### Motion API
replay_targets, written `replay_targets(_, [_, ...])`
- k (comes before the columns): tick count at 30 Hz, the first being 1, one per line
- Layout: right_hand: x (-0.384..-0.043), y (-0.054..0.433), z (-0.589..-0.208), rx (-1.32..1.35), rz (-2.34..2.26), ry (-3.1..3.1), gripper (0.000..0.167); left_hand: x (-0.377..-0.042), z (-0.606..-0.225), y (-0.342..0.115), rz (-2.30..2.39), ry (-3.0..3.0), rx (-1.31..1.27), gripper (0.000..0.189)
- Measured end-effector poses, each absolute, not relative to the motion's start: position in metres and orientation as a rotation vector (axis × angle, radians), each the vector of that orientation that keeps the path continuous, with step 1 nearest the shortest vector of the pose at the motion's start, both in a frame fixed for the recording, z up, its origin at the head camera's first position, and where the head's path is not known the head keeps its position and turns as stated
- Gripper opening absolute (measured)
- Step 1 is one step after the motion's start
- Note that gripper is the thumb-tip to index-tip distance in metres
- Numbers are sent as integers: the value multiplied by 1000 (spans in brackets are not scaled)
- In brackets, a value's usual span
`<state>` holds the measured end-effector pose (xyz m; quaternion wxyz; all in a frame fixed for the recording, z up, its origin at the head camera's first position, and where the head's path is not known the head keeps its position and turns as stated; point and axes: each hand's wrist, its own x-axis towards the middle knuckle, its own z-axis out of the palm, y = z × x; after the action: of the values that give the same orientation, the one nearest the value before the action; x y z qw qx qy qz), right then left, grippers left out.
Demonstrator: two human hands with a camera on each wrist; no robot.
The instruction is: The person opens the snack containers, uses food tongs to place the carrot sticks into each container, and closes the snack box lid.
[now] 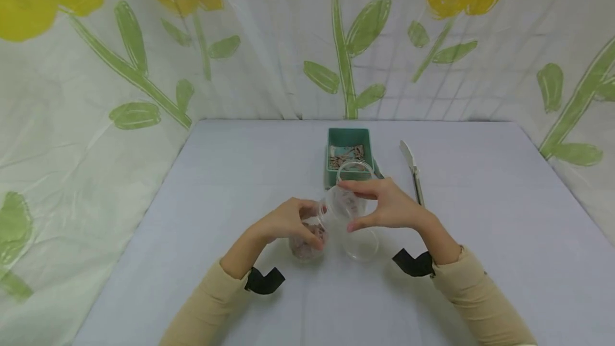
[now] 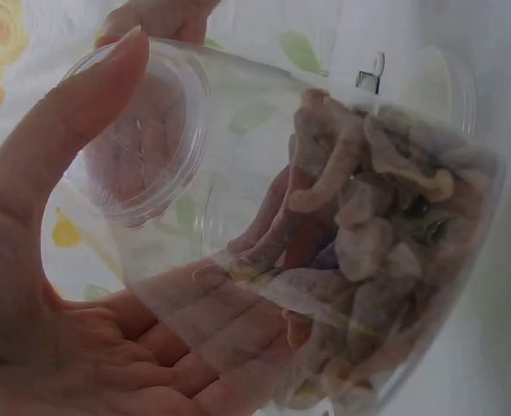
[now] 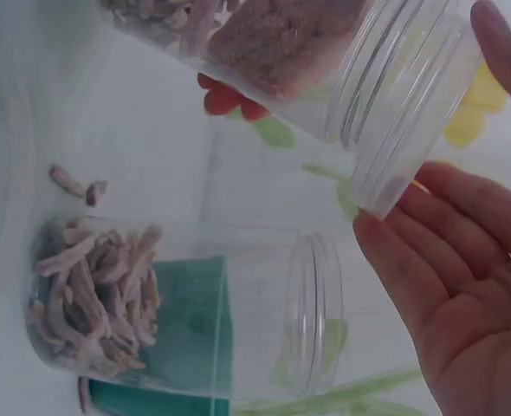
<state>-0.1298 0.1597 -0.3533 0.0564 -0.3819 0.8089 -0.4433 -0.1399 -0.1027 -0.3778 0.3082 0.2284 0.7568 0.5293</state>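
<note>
My left hand (image 1: 288,220) grips a clear plastic jar (image 2: 368,234) around its side, its lower part filled with brownish dried strips. The thumb and fingers of my right hand (image 1: 391,204) pinch a clear round lid (image 3: 411,113) by its edge. That lid sits at the mouth of the held jar, which is tilted in the right wrist view. A second clear jar (image 3: 264,303), uncovered and partly filled with similar strips, stands just beyond the hands. Flat on the table below my right hand lies another clear lid (image 1: 361,244).
Behind the second jar is a green tray (image 1: 349,135) with more brown strips inside. A long slim metal tool (image 1: 412,167) with a pale, blade-like end lies to its right. Small loose strips (image 3: 78,186) rest on the white table (image 1: 240,159). A flower-printed curtain (image 1: 269,41) hangs behind.
</note>
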Motion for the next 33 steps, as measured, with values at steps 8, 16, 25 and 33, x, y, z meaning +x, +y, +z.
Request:
replay_targets(8, [-125,159,-359,-1418,-1273,2266,80,-133,-376,-100,1347,1832,706,53])
replay_targets(16, [-122,160,-353,-1685,-1218,2140,80,-136,-388,-99,1348,1494,793,44])
replay_targets(25, [-120,158,-349,-1554,-1256,2161,79,-133,-386,-100,1409,1563,767,58])
replay_targets(33, [-112,153,-349,-1143,-1304,2510,73,-111,-368,-94,1384,2254,637,57])
